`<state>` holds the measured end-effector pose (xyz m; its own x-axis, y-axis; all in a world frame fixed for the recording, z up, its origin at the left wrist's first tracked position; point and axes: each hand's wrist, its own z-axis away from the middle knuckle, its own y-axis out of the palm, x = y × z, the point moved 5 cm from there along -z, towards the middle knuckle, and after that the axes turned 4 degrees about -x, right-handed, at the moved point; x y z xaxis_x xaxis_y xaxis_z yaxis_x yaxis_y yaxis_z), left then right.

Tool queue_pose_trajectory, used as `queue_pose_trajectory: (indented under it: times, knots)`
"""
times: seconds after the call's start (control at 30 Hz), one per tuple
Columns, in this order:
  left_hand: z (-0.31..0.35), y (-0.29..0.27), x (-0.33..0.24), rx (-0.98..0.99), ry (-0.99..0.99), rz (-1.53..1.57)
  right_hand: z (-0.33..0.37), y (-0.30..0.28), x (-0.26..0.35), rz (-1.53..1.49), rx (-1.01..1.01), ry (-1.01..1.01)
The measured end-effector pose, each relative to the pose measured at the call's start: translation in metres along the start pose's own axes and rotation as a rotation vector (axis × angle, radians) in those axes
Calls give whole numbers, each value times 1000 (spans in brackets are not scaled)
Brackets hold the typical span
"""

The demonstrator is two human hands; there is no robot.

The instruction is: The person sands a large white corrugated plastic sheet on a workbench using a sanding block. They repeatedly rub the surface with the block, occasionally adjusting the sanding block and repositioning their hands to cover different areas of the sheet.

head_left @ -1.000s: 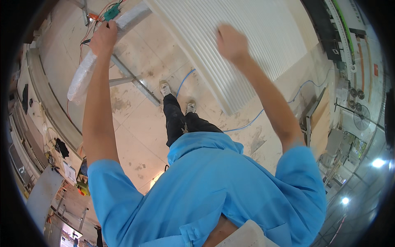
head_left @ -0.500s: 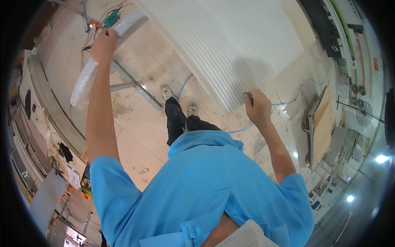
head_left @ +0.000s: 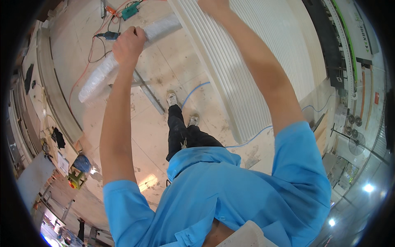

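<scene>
My left hand [head_left: 129, 46] is closed, fingers curled, in front of a long roll wrapped in clear plastic [head_left: 161, 29]. The roll passes behind the hand and shows on both sides of it; whether the fingers grip it or something smaller is hidden. My right hand [head_left: 215, 7] reaches forward over a large white ribbed panel [head_left: 247, 82], cut off by the upper edge, so its fingers do not show. Part of the panel lies under my right forearm.
A metal leg [head_left: 148, 95] stands below the roll. Near it are a green box [head_left: 130, 11] with cables and a dark blue plug-like device [head_left: 108, 36]. A blue hose [head_left: 193, 91] crosses the tiled floor. A fan [head_left: 356, 143] stands at the right.
My right hand has moved from the panel's near right edge forward and left, to the upper edge of view. My left hand remains closed at the roll, and the whole view has shifted.
</scene>
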<state>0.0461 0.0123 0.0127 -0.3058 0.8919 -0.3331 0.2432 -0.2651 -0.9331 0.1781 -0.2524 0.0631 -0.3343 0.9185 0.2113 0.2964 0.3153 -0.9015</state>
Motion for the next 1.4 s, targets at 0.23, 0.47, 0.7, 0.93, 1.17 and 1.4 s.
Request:
queue_pose_trajectory:
  times: [0.23,0.47,0.7,0.93,1.17,1.4]
  knots:
    - [-4,6,5,3,37,-40,179,-70,-27,-12,-29,-65]
    - [-2,6,5,-28,36,2,421,-205,-23,-102,94,180]
    - [0,-1,-1,-6,15,20,162,-60,-31,-16,11,-17]
    - [2,-2,-1,1,-4,25,-60,24,4,-83,-129,-66]
    - [-1,4,2,65,22,26,218,-88,-34,20,58,-6]
    - [-6,6,3,-10,33,-23,428,-206,-23,-28,73,118]
